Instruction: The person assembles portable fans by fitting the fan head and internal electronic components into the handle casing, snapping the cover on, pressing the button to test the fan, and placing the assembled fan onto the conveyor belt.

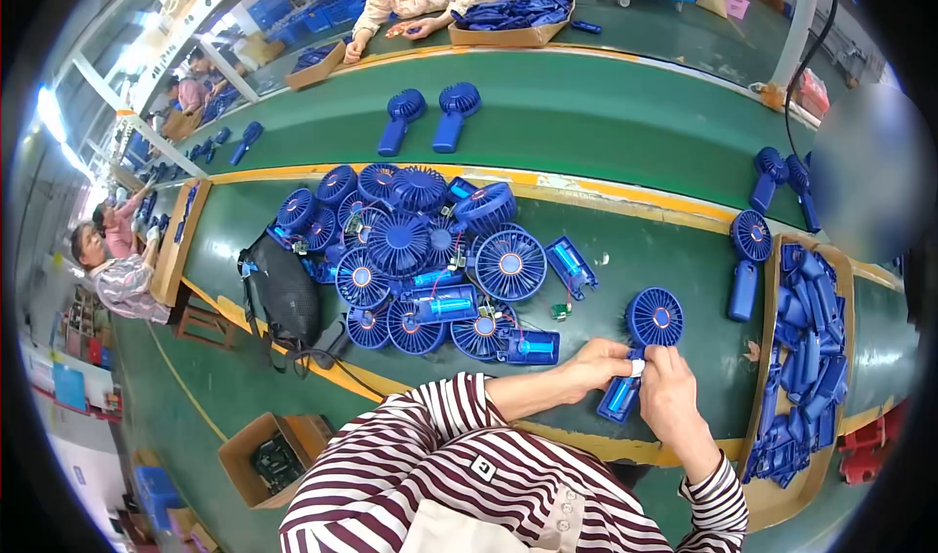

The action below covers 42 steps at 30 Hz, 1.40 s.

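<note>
Both hands meet at a blue handheld fan (655,319) near the table's front edge. Its round grille points away from me, and its handle is open, with a light-blue battery inside. My left hand (596,365) grips the handle's neck from the left, fingers closed. From the right, my right hand (669,397) is pinched against the same neck; any small part between its fingertips is hidden. Something white shows at the thumbs. Left of them lies a large pile of blue fans (401,245), several with open handles and batteries. A small green circuit board (560,311) lies nearby.
A cardboard box of blue handle covers (811,348) stands at right, beside a whole fan (747,260). A black bag (283,284) lies left of the pile. Beyond, a green conveyor belt (322,113) carries fans. A co-worker (415,1) sits across it; others are at left.
</note>
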Each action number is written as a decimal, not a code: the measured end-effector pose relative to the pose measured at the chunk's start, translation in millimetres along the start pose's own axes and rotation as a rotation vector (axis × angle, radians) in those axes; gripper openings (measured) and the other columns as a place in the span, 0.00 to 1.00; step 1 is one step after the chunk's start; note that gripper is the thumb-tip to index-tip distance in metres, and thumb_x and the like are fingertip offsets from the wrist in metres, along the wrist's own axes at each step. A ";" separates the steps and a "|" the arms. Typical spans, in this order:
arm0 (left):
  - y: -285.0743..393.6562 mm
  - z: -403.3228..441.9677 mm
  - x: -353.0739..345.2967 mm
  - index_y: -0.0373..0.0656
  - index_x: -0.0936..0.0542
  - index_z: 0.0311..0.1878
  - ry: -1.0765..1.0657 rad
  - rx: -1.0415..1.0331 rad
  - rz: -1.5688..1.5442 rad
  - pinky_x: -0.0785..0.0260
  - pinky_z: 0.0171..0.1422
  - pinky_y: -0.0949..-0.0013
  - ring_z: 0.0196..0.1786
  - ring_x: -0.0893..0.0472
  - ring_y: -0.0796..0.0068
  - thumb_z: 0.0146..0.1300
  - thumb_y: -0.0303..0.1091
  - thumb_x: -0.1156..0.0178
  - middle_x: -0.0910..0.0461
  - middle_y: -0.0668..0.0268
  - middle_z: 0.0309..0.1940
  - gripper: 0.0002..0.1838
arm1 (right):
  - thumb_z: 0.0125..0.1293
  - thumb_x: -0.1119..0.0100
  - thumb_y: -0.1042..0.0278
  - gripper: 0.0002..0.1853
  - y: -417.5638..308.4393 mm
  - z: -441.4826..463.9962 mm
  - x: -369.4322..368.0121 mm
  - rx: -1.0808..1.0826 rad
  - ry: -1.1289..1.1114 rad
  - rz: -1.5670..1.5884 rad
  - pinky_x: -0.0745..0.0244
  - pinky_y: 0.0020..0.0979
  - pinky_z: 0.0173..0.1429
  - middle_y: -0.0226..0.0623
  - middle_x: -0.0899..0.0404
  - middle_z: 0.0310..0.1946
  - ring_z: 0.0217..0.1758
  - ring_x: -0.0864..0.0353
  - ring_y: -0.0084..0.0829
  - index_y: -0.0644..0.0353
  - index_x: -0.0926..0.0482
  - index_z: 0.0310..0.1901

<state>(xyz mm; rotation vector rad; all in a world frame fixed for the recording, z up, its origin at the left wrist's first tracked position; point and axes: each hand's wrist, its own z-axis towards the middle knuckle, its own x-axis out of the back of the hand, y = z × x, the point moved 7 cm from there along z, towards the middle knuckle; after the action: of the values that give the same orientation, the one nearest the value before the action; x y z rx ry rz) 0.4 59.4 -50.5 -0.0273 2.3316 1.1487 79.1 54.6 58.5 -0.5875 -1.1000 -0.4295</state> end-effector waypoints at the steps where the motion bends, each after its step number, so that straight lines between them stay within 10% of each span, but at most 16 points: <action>1: 0.7 1.0 -1.6 0.39 0.23 0.43 -0.012 -0.010 0.016 0.29 0.42 0.73 0.37 0.22 0.79 0.59 0.34 0.44 0.21 0.68 0.34 0.11 | 0.41 0.47 0.79 0.07 0.7 -1.5 -0.5 -0.001 0.001 -0.005 0.30 0.37 0.38 0.44 0.30 0.37 0.37 0.29 0.40 0.70 0.28 0.27; 10: -2.7 4.0 2.5 0.37 0.23 0.43 0.042 -0.045 0.065 0.30 0.40 0.74 0.36 0.23 0.79 0.60 0.33 0.44 0.22 0.68 0.36 0.12 | 0.40 0.44 0.76 0.10 3.2 -4.3 -5.3 -0.027 -0.045 -0.033 0.31 0.36 0.38 0.41 0.30 0.36 0.37 0.29 0.39 0.68 0.28 0.28; 14: -0.4 0.6 11.3 0.42 0.21 0.33 0.197 -0.067 0.146 0.46 0.22 0.79 0.23 0.33 0.85 0.56 0.29 0.43 0.27 0.75 0.22 0.04 | 0.40 0.46 0.70 0.06 6.9 -11.7 -5.5 -0.086 0.142 -0.091 0.31 0.36 0.30 0.37 0.31 0.25 0.29 0.28 0.36 0.61 0.29 0.21; 25: 3.2 8.5 6.2 0.28 0.24 0.41 0.101 -0.150 0.043 0.32 0.47 0.74 0.41 0.23 0.74 0.57 0.20 0.48 0.22 0.59 0.39 0.10 | 0.45 0.47 0.67 0.07 14.3 -24.6 -26.3 -0.166 0.102 -0.168 0.33 0.32 0.27 0.37 0.30 0.22 0.27 0.28 0.33 0.61 0.28 0.22; 42: 3.1 14.9 7.3 0.32 0.24 0.40 0.021 0.015 -0.237 0.30 0.44 0.72 0.39 0.22 0.72 0.56 0.25 0.46 0.21 0.61 0.38 0.09 | 0.41 0.44 0.70 0.07 24.4 -21.6 -21.4 -0.198 0.048 0.007 0.30 0.34 0.24 0.39 0.28 0.22 0.26 0.24 0.36 0.63 0.27 0.23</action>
<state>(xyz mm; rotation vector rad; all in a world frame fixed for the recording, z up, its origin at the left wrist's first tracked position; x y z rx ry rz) 0.1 74.0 -59.2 -0.3029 2.2819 1.0174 100.1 60.4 26.2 -0.7508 -1.0158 -0.5481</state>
